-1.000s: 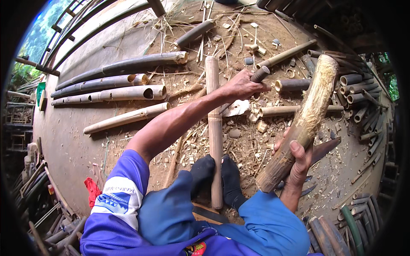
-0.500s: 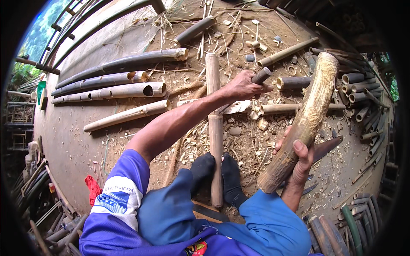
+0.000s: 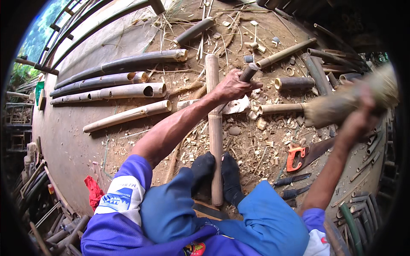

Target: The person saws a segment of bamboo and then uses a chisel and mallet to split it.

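Note:
My left hand (image 3: 234, 86) is closed round a chisel (image 3: 249, 71); its dark round handle end sticks up past the fingers. The chisel's thin blade slants down to a pale bamboo tube (image 3: 216, 149), apparently touching it. That tube lies lengthwise before me, its near end between my two dark-socked feet (image 3: 230, 179). Out to the right, my right hand (image 3: 361, 115) grips a thick wooden club (image 3: 341, 102), raised and smeared by motion. Its far end is frayed and pale.
Bamboo tubes with cut holes (image 3: 111, 91) lie to the left. An orange-handled saw (image 3: 295, 158) and two dark-handled knives (image 3: 294, 181) lie at right. Wood chips (image 3: 256, 136) cover the ground around the tube. Stacked bamboo (image 3: 367, 209) lines the right edge.
My right hand has swung the club outward and up to the right, uncovering the saw and knives. The left hand with the chisel has shifted only slightly.

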A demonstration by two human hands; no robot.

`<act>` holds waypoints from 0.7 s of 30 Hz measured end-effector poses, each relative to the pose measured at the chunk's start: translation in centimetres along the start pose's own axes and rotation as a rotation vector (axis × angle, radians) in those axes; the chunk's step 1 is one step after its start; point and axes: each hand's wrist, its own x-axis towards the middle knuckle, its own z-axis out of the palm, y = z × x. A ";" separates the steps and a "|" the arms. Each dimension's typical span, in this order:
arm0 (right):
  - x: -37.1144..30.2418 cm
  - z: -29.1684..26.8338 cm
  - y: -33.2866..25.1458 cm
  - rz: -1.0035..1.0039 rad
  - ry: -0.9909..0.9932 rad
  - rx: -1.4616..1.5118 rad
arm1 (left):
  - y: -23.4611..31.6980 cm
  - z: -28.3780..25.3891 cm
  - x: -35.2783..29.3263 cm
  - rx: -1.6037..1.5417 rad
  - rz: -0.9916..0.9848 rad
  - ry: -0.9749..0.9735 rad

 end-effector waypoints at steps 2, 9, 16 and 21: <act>0.0 4.5 0.9 -0.011 -0.430 -0.228 | 0.0 -0.1 -0.1 -0.033 -0.005 0.025; 8.3 -1.1 -7.3 0.011 -0.532 -0.164 | -0.3 -1.4 0.4 -0.078 -0.043 0.000; 1.8 4.6 -1.8 -0.075 -0.680 -0.463 | 0.6 -0.3 1.0 -0.016 -0.004 -0.018; 2.2 3.8 -3.8 0.281 -0.752 -0.315 | 0.1 0.1 0.8 0.073 0.007 0.032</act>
